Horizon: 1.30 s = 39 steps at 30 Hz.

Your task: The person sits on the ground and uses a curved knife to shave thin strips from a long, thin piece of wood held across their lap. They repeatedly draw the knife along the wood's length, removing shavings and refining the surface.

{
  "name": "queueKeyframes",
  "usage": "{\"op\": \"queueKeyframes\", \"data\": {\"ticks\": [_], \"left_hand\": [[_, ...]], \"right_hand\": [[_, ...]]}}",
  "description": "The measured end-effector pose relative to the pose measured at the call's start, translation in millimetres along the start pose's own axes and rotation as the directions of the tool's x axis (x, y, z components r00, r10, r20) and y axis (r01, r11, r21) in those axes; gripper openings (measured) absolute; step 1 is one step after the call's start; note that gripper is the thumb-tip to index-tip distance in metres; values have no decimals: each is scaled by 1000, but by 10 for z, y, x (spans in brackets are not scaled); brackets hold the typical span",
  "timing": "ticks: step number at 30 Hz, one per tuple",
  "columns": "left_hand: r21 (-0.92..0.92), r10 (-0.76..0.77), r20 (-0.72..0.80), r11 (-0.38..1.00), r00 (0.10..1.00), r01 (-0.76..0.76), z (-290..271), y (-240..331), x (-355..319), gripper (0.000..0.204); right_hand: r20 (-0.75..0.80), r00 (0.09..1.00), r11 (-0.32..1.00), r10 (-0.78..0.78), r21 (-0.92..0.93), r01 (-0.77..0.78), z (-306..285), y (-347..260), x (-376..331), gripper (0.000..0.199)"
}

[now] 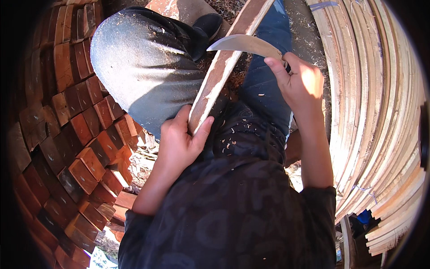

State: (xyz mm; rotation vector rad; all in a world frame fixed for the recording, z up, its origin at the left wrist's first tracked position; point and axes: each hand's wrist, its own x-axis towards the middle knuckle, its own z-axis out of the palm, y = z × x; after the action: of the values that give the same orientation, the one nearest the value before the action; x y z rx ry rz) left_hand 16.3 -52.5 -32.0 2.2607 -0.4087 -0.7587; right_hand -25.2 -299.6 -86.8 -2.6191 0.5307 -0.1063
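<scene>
A long wooden strip (214, 84), brown on its face with pale shaved edges, slants up and away from my lap between my legs. My left hand (181, 139) is closed around its near end, the thumb on the right side. In my right hand (301, 83) is a knife with a curved blade (247, 44), gripped by the handle, which the fingers mostly hide. The blade lies across the strip farther up, its tip pointing left. From this view I cannot tell whether the edge touches the wood.
Stacked reddish-brown wood blocks (85, 168) rise on the left. Bundled pale wooden strips (358, 89) stand on the right. My bent left knee (139, 67) is beside the strip, and my right leg (265, 85) stretches forward. Shavings lie on my clothes and the ground (307, 40).
</scene>
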Motion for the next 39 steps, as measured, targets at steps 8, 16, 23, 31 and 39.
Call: {"op": "queueKeyframes", "data": {"ticks": [8, 16, 23, 31, 39], "left_hand": [[14, 4, 42, 1000, 999, -4, -56, -82, -104, 27], [58, -37, 24, 998, 999, 36, -21, -107, -45, 28], [53, -57, 33, 997, 998, 55, -35, -30, -11, 23], [48, -69, 33, 997, 997, 67, -40, -49, -66, 24], [112, -81, 26, 991, 996, 77, -21, -111, -71, 25]], "right_hand": [[-89, 836, 828, 542, -113, -549, -470, 1097, 551, 70], [-65, 845, 848, 530, 32, -529, -507, 693, 193, 55], [53, 999, 997, 8, -71, -4, -107, 65, 265, 56], [93, 831, 835, 549, -105, -540, -362, 1046, 828, 69], [-55, 827, 829, 559, 21, -559, -512, 1485, 202, 63]]}}
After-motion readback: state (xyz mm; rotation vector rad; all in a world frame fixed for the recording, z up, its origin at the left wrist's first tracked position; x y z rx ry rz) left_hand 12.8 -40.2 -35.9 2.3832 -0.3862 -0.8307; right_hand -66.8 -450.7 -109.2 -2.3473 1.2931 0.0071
